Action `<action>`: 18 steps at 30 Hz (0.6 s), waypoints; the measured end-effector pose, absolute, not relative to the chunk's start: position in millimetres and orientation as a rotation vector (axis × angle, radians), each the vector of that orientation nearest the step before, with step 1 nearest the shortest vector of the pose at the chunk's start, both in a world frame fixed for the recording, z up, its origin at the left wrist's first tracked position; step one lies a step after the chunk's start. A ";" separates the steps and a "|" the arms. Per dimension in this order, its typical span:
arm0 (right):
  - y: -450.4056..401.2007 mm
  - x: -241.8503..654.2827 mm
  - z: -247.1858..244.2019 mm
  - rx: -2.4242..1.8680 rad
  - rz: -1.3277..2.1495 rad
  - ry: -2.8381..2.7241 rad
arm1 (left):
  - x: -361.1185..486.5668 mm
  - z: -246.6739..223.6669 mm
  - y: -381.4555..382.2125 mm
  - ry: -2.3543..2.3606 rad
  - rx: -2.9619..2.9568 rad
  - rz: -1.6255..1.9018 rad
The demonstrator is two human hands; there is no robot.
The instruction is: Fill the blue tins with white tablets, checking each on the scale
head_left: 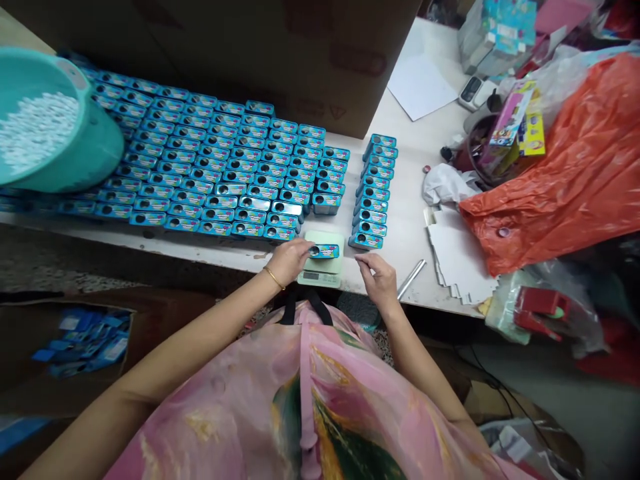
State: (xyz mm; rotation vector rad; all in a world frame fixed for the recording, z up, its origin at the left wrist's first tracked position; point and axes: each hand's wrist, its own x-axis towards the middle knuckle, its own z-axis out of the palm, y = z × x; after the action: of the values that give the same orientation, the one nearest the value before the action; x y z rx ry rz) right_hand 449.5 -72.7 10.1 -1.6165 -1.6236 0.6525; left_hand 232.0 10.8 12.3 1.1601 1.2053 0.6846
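Observation:
A light green kitchen scale (pixel 320 277) lies at the table's front edge, with one small blue tin (pixel 327 251) standing on its platform. My left hand (pixel 290 261) is closed with thumb and fingertips at the left end of that tin. To the right of the scale, my right hand (pixel 379 280) hovers near the table edge, thumb and fingers pinched together; whatever they may hold is too small to make out. Just beyond it runs a single column of blue tins (pixel 374 193). Many more matching tins (pixel 205 177) stand in packed rows on the left.
A turquoise bucket (pixel 100 143) of small white pieces stands among the tins at left. Behind the rows rises a large cardboard box (pixel 250 47). At right are an orange plastic bag (pixel 565 167), stacked white card (pixel 457 257) and a metal tube (pixel 412 279). An open carton (pixel 127 320) sits below left.

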 end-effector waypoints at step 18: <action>-43.2 447.7 2.1 -1.618 0.541 -1.805 | 80.9 -15.5 -17.5 1.793 1.333 0.637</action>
State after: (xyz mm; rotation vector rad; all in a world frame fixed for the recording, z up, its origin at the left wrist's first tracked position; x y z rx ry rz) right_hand 447.7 -43.2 2.1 -1.6179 -1.8048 0.5414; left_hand 80.9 -17.5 -15.5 1.3331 1.7935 0.6373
